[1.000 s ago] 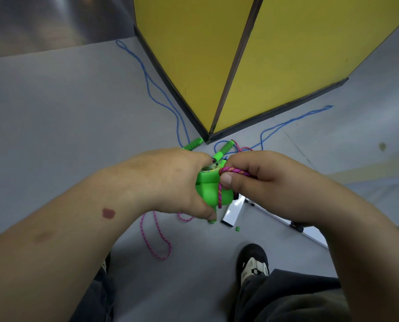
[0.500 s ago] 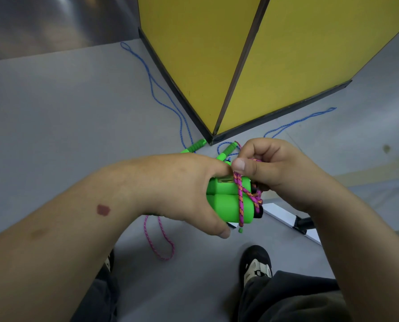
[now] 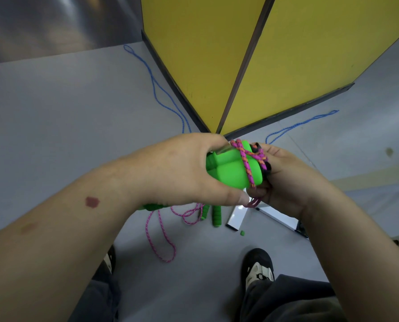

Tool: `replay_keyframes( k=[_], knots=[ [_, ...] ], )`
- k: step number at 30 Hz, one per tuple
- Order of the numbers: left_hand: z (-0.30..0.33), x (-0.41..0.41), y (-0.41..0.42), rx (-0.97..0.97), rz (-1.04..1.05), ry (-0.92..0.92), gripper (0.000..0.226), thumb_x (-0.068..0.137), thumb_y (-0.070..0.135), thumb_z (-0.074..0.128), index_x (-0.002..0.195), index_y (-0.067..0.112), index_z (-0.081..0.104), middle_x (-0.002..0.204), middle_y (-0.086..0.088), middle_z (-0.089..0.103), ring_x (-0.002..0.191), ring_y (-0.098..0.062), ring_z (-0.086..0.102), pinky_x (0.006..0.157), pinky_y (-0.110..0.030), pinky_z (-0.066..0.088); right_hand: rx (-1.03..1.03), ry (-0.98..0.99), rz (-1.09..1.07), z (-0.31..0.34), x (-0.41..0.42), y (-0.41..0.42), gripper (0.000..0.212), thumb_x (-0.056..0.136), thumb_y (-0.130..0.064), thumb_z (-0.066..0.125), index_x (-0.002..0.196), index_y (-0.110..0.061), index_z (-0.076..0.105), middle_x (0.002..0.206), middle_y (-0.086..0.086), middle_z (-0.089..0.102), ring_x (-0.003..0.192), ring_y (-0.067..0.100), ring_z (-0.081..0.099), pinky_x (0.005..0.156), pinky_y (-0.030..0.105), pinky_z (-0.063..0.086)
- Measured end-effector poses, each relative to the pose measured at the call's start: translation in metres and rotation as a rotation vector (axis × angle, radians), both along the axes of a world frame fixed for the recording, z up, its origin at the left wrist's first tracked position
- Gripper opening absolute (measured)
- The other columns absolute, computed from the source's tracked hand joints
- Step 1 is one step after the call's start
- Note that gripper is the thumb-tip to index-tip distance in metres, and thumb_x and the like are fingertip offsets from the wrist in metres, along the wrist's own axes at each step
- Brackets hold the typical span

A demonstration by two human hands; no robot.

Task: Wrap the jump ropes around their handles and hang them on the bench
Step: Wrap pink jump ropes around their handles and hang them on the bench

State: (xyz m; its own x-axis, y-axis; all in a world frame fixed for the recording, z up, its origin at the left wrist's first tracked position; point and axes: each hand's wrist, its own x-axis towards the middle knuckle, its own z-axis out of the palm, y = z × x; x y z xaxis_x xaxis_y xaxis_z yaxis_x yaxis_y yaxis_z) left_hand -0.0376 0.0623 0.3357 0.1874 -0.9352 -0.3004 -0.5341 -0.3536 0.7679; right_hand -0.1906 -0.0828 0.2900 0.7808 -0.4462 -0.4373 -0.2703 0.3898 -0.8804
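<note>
My left hand [image 3: 182,173] grips a pair of bright green handles [image 3: 231,169] held side by side. A pink and orange rope [image 3: 246,162] crosses over them in a few turns. My right hand [image 3: 284,180] holds the handles' far end and pinches the rope where it passes underneath. The rope's loose part [image 3: 161,238] hangs down to the grey floor in loops. A second pair of green handles [image 3: 213,214] lies on the floor below my hands, and its blue rope [image 3: 161,89] trails along both sides of the yellow bench [image 3: 263,54].
The yellow bench with dark edges stands ahead, its corner pointing at me. A white flat board [image 3: 272,217] lies on the floor to the right. A small green bit [image 3: 242,233] lies near it. My shoes [image 3: 258,268] are below.
Both hands lifted the green handles higher and tilted them. My right hand went from above the handles to their end and underside, carrying the pink rope around. The floor handles came into sight.
</note>
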Motion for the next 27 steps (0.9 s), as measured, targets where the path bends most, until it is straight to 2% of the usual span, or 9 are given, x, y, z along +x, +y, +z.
replay_keyframes(
  k=[2,4,5,7,9,14,17,22,27],
  knots=[
    [-0.001,0.002,-0.001,-0.007,0.072,0.01,0.051,0.061,0.07,0.085,0.098,0.04,0.065,0.084,0.017,0.072,0.07,-0.001,0.067,0.063,-0.031,0.055,-0.043,0.07,0.0,-0.004,0.001,0.001,0.011,0.1,-0.016,0.055,0.092,-0.009,0.059,0.074,0.015,0.022,0.067,0.024,0.011,0.054,0.029,0.015],
    [-0.002,0.003,-0.003,-0.014,0.133,-0.029,0.049,0.061,0.073,0.083,0.09,0.04,0.062,0.074,0.024,0.067,0.061,0.004,0.061,0.051,-0.015,0.042,-0.099,0.143,0.038,-0.007,0.001,0.003,0.037,0.103,-0.011,0.047,0.068,-0.019,0.052,0.059,0.002,0.027,0.056,0.015,0.014,0.05,0.025,0.017],
    [-0.004,0.005,-0.004,-0.017,0.163,-0.057,0.049,0.061,0.074,0.083,0.088,0.039,0.061,0.071,0.025,0.066,0.059,0.005,0.06,0.049,-0.013,0.039,-0.136,0.165,0.058,-0.007,0.002,0.005,0.042,0.104,-0.013,0.046,0.064,-0.022,0.049,0.056,-0.001,0.029,0.052,0.014,0.017,0.048,0.024,0.02],
    [-0.008,0.008,-0.006,-0.013,0.233,-0.103,0.053,0.06,0.076,0.081,0.093,0.039,0.062,0.076,0.02,0.068,0.066,0.004,0.062,0.059,-0.022,0.048,-0.234,0.207,0.105,-0.004,0.003,0.01,0.046,0.105,-0.021,0.047,0.06,-0.024,0.051,0.055,-0.002,0.034,0.05,0.013,0.023,0.047,0.026,0.023],
    [-0.011,0.01,-0.007,0.008,0.289,-0.162,0.056,0.06,0.076,0.081,0.096,0.038,0.062,0.08,0.015,0.068,0.074,-0.001,0.064,0.066,-0.031,0.052,-0.355,0.247,0.152,-0.003,0.004,0.013,0.045,0.105,-0.031,0.048,0.061,-0.026,0.059,0.057,-0.002,0.04,0.052,0.016,0.029,0.05,0.03,0.024],
    [-0.018,0.013,-0.008,0.081,0.282,-0.377,0.063,0.06,0.078,0.076,0.101,0.035,0.058,0.085,0.012,0.062,0.079,-0.009,0.06,0.068,-0.034,0.052,-0.652,0.33,0.359,0.007,0.001,0.019,0.032,0.103,-0.044,0.046,0.09,-0.033,0.072,0.065,0.002,0.042,0.059,0.019,0.036,0.058,0.037,0.033],
    [-0.021,0.013,-0.01,0.134,0.252,-0.481,0.064,0.06,0.081,0.076,0.098,0.034,0.053,0.082,0.011,0.058,0.073,-0.006,0.054,0.057,-0.03,0.04,-0.76,0.345,0.431,0.018,-0.001,0.021,0.031,0.103,-0.042,0.047,0.087,-0.028,0.07,0.058,-0.005,0.04,0.052,0.013,0.036,0.052,0.029,0.033],
    [-0.026,0.01,-0.012,0.177,0.186,-0.531,0.064,0.059,0.083,0.074,0.088,0.032,0.045,0.08,0.01,0.056,0.071,-0.009,0.053,0.055,-0.031,0.035,-0.907,0.334,0.51,0.025,-0.004,0.023,0.035,0.101,-0.037,0.053,0.079,-0.01,0.055,0.057,-0.007,0.037,0.05,0.008,0.032,0.047,0.022,0.028],
    [-0.028,0.007,-0.014,0.184,0.139,-0.541,0.062,0.059,0.079,0.077,0.095,0.037,0.049,0.082,0.011,0.057,0.073,-0.009,0.054,0.055,-0.029,0.037,-0.904,0.266,0.567,0.031,-0.006,0.02,0.029,0.1,-0.035,0.055,0.082,-0.013,0.06,0.067,0.009,0.046,0.056,0.013,0.039,0.055,0.044,0.041]
  ],
)
